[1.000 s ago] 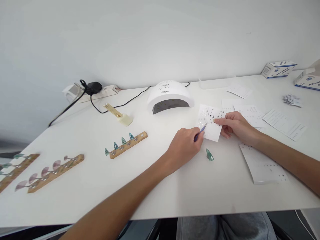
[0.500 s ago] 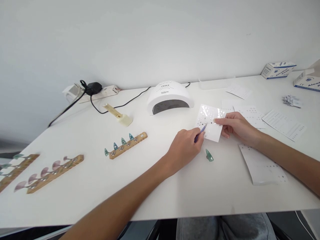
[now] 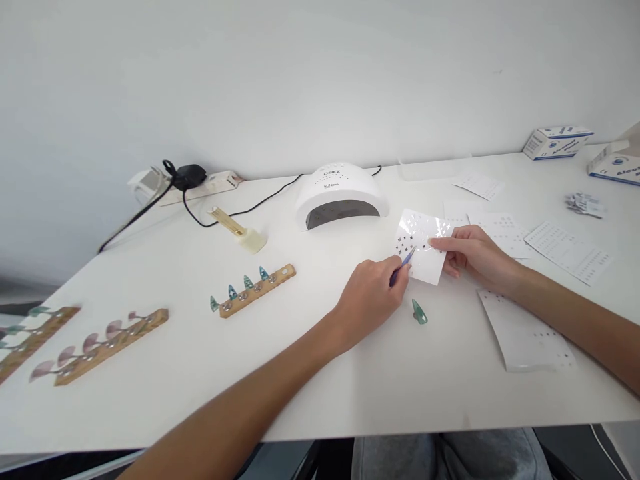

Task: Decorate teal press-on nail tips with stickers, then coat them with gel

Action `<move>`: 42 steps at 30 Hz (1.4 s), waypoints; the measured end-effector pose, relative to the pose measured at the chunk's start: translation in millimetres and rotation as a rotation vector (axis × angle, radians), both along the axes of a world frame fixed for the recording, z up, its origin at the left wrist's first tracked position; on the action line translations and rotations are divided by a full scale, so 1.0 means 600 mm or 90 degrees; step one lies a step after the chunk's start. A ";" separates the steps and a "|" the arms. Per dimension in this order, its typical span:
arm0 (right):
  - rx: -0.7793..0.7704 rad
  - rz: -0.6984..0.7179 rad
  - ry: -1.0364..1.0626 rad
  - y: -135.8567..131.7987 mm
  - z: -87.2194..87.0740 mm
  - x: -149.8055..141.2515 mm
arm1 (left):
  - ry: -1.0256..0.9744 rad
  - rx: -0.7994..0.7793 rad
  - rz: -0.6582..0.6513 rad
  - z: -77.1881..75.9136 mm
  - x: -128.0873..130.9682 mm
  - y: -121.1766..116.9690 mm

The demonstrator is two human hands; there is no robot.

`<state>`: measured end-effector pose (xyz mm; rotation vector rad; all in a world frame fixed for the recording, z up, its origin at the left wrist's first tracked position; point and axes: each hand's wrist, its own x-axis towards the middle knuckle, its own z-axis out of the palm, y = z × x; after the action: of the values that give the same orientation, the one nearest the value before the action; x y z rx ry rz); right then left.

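Four nail tips (image 3: 249,282) mounted front-left of the nail lamp (image 3: 341,189), one green tip (image 3: 419,311) unmounted front-right; our left hand (image 3: 373,290) grips tweezers (image 3: 403,265), right hand (image 3: 473,255) a sticker sheet (image 3: 426,265).

Head-worn view, facing forward, angled down over table (image 3: 400,383)

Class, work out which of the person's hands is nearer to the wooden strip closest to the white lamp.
Left. The left hand, holding a blue tool, is right of the wooden strip; the right hand, gripping the sticker sheet, is farther right.
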<state>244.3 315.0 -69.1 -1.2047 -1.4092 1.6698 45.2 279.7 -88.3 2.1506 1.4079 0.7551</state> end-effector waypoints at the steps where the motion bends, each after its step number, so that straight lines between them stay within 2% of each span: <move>1: 0.002 0.002 -0.001 0.000 0.000 0.000 | -0.001 0.002 0.000 0.000 0.000 0.000; 8: 0.027 0.006 -0.026 -0.001 -0.001 -0.003 | -0.007 -0.019 0.013 0.001 0.000 0.001; 12: 0.075 -0.011 -0.072 -0.005 -0.001 -0.006 | -0.019 -0.062 0.028 0.006 -0.002 -0.001; 18: 0.094 -0.006 -0.104 -0.012 -0.003 -0.009 | -0.038 -0.079 0.026 0.015 -0.002 -0.001; 26: 0.080 -0.014 -0.106 -0.009 -0.006 -0.005 | -0.158 -0.189 0.038 0.034 -0.015 0.013; 31: 0.071 0.039 -0.099 0.001 -0.005 0.005 | -0.322 -0.337 -0.040 0.043 -0.031 0.032; 34: 0.064 0.050 -0.093 0.007 -0.006 0.012 | -0.352 -0.358 -0.079 0.047 -0.037 0.036; 37: 0.058 0.060 -0.089 0.011 -0.009 0.017 | -0.262 -0.287 -0.070 0.048 -0.040 0.037; 42: 0.044 0.061 -0.095 0.015 -0.014 0.023 | 0.013 0.075 -0.052 0.027 -0.045 0.042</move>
<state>257.8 324.1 -77.6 -1.2630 -1.6252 1.6075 18.2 304.7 -72.1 2.2964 1.3073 0.8047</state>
